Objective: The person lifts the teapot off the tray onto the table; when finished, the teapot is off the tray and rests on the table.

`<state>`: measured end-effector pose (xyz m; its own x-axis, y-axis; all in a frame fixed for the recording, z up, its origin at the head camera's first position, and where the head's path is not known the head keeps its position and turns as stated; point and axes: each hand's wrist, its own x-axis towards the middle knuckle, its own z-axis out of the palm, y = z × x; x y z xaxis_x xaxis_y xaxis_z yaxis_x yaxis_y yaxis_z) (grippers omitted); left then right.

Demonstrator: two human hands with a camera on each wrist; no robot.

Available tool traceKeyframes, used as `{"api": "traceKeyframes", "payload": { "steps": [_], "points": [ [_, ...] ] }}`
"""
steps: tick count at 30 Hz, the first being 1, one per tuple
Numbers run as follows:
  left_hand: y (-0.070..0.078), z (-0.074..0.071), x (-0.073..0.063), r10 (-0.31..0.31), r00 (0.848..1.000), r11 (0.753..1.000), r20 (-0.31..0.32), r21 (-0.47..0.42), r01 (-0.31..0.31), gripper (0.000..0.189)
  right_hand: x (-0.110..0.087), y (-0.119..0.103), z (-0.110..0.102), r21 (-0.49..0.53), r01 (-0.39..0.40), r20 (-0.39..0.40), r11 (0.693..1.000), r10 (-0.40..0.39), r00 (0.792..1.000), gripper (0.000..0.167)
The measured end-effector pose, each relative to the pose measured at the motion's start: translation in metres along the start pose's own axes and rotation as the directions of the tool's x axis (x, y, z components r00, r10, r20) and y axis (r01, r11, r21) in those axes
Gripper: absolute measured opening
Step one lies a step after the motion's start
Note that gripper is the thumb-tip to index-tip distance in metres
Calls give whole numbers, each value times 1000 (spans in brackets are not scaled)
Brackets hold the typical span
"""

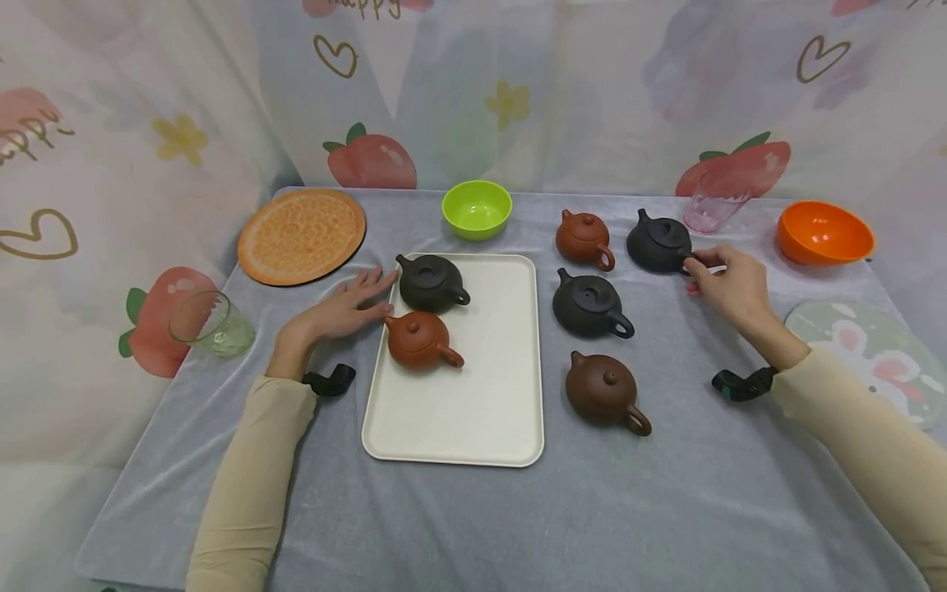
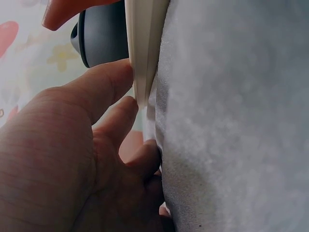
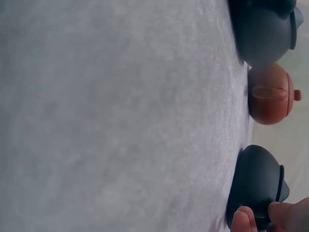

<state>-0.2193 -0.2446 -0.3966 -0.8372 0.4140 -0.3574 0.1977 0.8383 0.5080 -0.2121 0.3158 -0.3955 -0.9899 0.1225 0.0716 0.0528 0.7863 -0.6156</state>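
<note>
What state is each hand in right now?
Left hand: open, at the edge of the white tray.
Right hand: closed, pinching the black teapot nearest the pink glass.

Your left arm comes in from the bottom left of the head view; left hand sits left of centre, fingers extended and slightly spread, pointing right. Your right arm enters lower right, angled up-left; right hand is right of centre, thumb and fingertips in a pinch. Both wrists bare above the sleeves.
</note>
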Motion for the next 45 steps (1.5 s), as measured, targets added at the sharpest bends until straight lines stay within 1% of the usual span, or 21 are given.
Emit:
{"api": "traceKeyframes", "payload": {
  "steps": [4, 9, 13, 15, 20, 23, 26, 30, 33, 41, 43, 45],
  "points": [
    [0, 1, 0, -7, 1000, 1000, 8, 1, 7, 68, -5, 2, -2, -14, -9, -19, 1000, 9, 1000, 49],
    [0, 1, -1, -8, 1000, 1000, 9, -3, 8, 68, -13, 4, -5, -10, -1, -38, 1000, 0, 999, 45],
    [0, 1, 0, -5, 1000, 1000, 4, -2, 5, 68, -21, 8, -8, -25, 5, -34, 1000, -6, 999, 43],
    [0, 1, 0, -5, 1000, 1000, 6, 0, 5, 68, -26, 9, -9, -40, 10, -19, 999, -11, 1000, 43],
    [1, 1, -3, -5, 1000, 1000, 13, 9, 5, 67, -43, 7, -10, -38, 53, 23, 998, -53, 998, 40],
    [1, 1, -3, -5, 1000, 1000, 14, 11, 5, 68, -54, 3, -9, -25, 97, 21, 995, -97, 995, 35],
    [0, 2, -2, -6, 1000, 1000, 12, 14, 6, 68, -65, -1, -9, -19, 152, 16, 988, -151, 988, 29],
    [-2, 2, -1, -11, 1000, 1000, 17, 20, 11, 69, -80, -9, -8, -22, 233, 7, 972, -233, 973, 22],
    [-3, 2, -1, -12, 1000, 1000, 22, 15, 11, 69, -90, -16, -8, -21, 274, -4, 961, -274, 962, 19],
    [-3, 1, 0, 0, 1000, 1000, 16, 12, 0, 69, -113, -40, -10, -43, 292, 14, 955, -292, 956, 19],
    [-2, 1, 0, 4, 1000, 1000, 13, 13, -4, 69, -118, -47, -11, -55, 320, 6, 946, -320, 947, 18],
    [-1, 0, 1, 7, 1000, 1000, 11, 13, -7, 69, -124, -55, -11, -72, 360, -2, 930, -361, 933, 16]
  ]
}}
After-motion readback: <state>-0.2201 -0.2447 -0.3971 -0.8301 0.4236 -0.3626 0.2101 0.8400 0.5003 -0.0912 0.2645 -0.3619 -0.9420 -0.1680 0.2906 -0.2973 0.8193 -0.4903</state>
